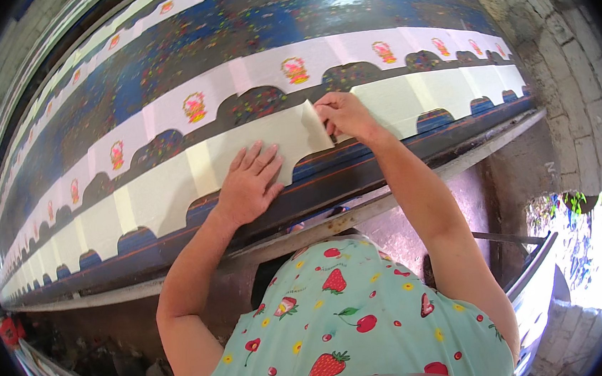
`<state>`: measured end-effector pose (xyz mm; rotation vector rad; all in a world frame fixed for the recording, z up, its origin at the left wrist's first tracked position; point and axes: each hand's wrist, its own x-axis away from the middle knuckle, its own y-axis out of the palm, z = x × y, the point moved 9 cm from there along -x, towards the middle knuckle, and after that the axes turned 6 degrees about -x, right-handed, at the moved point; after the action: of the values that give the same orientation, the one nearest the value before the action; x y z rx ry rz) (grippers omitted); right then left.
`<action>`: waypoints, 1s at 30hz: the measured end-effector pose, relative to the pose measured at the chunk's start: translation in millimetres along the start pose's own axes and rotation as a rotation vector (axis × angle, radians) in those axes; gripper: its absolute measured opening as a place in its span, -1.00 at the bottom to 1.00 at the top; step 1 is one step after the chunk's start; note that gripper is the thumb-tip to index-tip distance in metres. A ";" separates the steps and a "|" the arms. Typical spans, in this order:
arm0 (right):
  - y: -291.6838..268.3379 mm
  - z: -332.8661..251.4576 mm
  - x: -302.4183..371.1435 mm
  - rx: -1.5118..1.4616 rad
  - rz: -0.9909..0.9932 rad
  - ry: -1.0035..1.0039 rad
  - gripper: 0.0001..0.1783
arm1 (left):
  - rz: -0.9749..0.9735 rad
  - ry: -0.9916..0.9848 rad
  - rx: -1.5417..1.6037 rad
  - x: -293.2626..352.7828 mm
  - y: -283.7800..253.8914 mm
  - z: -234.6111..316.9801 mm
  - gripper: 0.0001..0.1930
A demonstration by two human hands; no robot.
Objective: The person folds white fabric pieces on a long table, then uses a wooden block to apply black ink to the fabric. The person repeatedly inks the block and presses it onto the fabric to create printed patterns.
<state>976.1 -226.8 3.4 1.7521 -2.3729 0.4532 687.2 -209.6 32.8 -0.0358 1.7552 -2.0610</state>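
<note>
My left hand lies flat, fingers apart, on a pale cream cut fabric piece with curved notches along its edge. My right hand is closed in a pinch on the right end of that piece, which stands curled up off the table. Right of it, a dark gap separates it from another cream piece. More cream pieces run leftward in the same row, with paler strips where they meet.
The long dark table is speckled with coloured paint. Behind the cream row lies a row of white pieces printed with pink and yellow motifs; similar rows lie farther back. A pale rail edges the near side. A brick wall stands right.
</note>
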 end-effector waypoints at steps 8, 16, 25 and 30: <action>-89.7 -36.0 14.6 0.760 0.065 -0.503 -0.81 | -0.042 -0.081 -0.113 -83.0 33.5 30.2 -0.15; -204.7 -28.7 6.4 1.292 0.148 -0.447 -0.79 | -0.066 -0.282 -0.246 -140.3 65.4 46.1 -0.06; -198.0 -28.2 -7.6 1.388 -0.159 -0.630 -0.86 | -0.140 -0.664 -0.141 -160.7 79.5 57.3 -0.02; -150.5 -48.0 99.2 0.348 -0.672 -0.752 -0.87 | 0.216 -0.452 0.138 -179.6 39.6 121.7 -0.10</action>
<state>1086.8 -341.1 100.8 3.1479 -1.8994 0.1028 897.7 -267.2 64.9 -0.2406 1.2829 -1.8361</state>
